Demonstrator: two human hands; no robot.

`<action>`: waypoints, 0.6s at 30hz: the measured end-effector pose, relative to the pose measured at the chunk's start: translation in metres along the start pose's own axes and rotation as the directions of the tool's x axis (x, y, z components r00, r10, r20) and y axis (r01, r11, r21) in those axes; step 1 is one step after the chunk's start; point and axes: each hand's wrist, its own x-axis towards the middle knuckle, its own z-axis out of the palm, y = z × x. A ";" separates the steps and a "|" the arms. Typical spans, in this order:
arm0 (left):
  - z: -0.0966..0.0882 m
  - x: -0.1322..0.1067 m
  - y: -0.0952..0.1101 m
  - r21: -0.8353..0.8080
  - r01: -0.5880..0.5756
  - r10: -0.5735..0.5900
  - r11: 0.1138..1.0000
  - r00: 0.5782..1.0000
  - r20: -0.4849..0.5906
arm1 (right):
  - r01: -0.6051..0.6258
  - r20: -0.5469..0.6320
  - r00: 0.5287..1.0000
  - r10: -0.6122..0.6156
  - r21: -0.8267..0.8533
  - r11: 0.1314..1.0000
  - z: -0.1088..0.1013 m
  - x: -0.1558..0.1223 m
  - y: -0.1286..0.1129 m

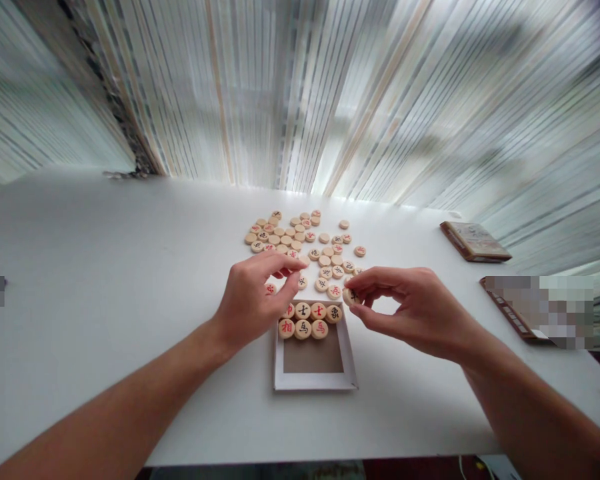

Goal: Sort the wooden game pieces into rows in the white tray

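Note:
Several round wooden chess pieces (300, 237) with red or black characters lie scattered on the white table (105, 280). A shallow white box (314, 382) in front of me holds several pieces (310, 319) in rows along its far side. My left hand (253, 297) hovers over the box's far left corner, fingers curled in a pinch around a piece I can barely see. My right hand (405, 303) is just right of the box, thumb and fingers pinching one wooden piece (351, 297) above the box's far right corner.
A flat brown box lid (475, 241) lies at the right of the table, and another brown-edged flat object (510, 313), partly blurred out, lies nearer. A striped curtain hangs behind the table. The near table edge runs just below the box.

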 end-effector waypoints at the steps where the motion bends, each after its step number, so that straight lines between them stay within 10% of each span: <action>1: 0.001 0.000 -0.002 0.002 0.006 -0.006 1.000 1.000 -0.002 | 0.009 0.018 1.000 -0.008 -0.040 0.999 -0.003 0.000 0.000; 18: 0.006 -0.003 -0.004 0.073 0.075 -0.079 0.994 0.996 0.048 | 0.211 0.174 0.969 -0.174 -0.221 0.952 0.022 -0.025 0.004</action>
